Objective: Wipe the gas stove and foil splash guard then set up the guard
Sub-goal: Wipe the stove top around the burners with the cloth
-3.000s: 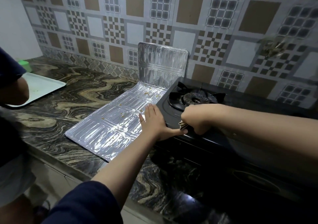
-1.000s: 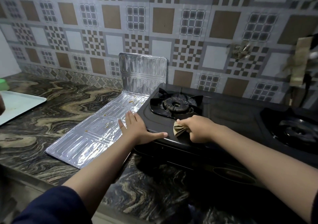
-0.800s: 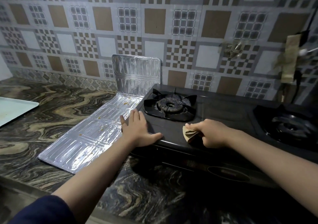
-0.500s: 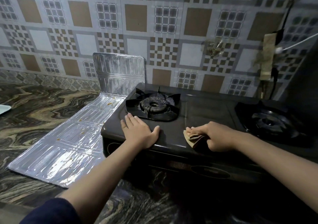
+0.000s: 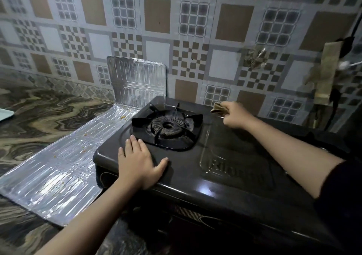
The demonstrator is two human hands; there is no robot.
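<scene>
Right hand (image 5: 234, 115), pinching cloth (image 5: 219, 108), moved from gas stove (image 5: 225, 168) front edge to back edge; left hand (image 5: 140, 163) spread flat, front-left corner, nearer foil splash guard (image 5: 64, 168).

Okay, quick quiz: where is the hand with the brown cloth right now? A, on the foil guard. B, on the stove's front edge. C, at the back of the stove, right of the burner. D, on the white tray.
C: the right hand grips the brown cloth at the back of the stove, right of the burner.

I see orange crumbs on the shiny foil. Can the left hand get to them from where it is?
Probably yes. The left hand lies flat on the stove corner right beside the foil guard, holds nothing, and nothing stands between them.
</scene>
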